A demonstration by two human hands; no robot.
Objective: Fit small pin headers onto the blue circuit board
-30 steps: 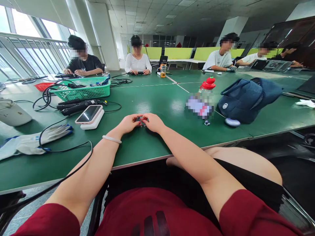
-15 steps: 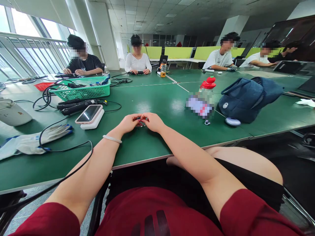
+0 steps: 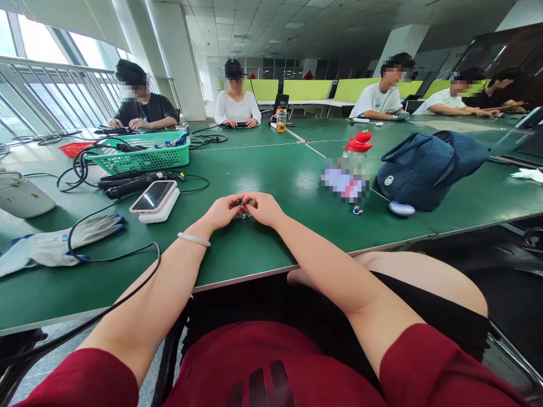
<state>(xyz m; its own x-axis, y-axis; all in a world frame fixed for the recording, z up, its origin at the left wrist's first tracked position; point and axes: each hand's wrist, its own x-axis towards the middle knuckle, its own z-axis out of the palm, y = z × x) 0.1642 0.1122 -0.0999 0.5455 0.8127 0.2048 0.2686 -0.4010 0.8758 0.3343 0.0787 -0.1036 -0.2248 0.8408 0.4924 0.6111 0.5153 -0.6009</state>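
Near the table's front edge, my left hand (image 3: 224, 211) and my right hand (image 3: 264, 208) meet, thumbs and fingers closed together. Between the fingertips is a small dark and silvery object (image 3: 244, 212). It is mostly covered by the fingers, and its kind does not show. Both wrists stay low over the green table (image 3: 271, 243). To the left of my hands, a phone (image 3: 153, 196) in a pink case leans on a white box-like block (image 3: 163, 209).
At left lie grey-white gloves (image 3: 63, 240), a black cable (image 3: 158, 265) passing over my left forearm, and a green basket (image 3: 144, 161). On the right are a red-capped bottle (image 3: 358, 148), a navy backpack (image 3: 419, 169) and a round case (image 3: 401, 210). Several people sit across the table.
My fingers have shifted slightly around the small object, so more of its dark and silvery parts shows. At far right, a dark screen-like panel has been tilted or moved by a person there.
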